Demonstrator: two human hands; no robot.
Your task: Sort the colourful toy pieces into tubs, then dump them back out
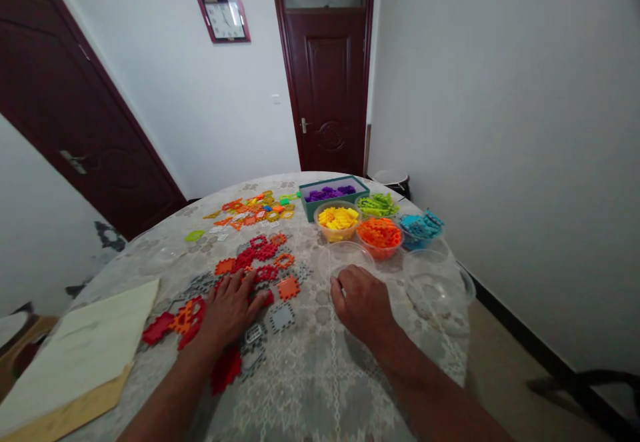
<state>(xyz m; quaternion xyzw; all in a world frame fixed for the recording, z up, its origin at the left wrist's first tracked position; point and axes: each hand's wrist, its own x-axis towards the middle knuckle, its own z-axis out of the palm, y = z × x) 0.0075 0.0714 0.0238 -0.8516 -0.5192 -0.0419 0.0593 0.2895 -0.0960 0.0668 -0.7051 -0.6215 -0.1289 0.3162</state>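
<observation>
My left hand (231, 305) lies with its fingers spread over a loose cluster of notched plastic puzzle pieces. Around it are red pieces (253, 253), an orange square piece (289, 287), a grey square piece (282, 318) and, partly under my forearm, a dark red piece (227, 369). My palm hides some of the cluster. To the right, my right hand (364, 301) is closed, fingers curled in. Whatever those fingers hold, if anything, is hidden. Just beyond its knuckles stands a clear plastic bowl (345, 250) with no coloured pieces visible in it.
Bowls of yellow (338, 218), orange (379, 234), green (377, 205) and blue pieces (421, 225) stand at the back right, by a teal box (310, 210) of purple ones. Mixed pieces (255, 209) lie far left. Clear containers (434, 275) sit right; a paper pad (83, 345) lies left.
</observation>
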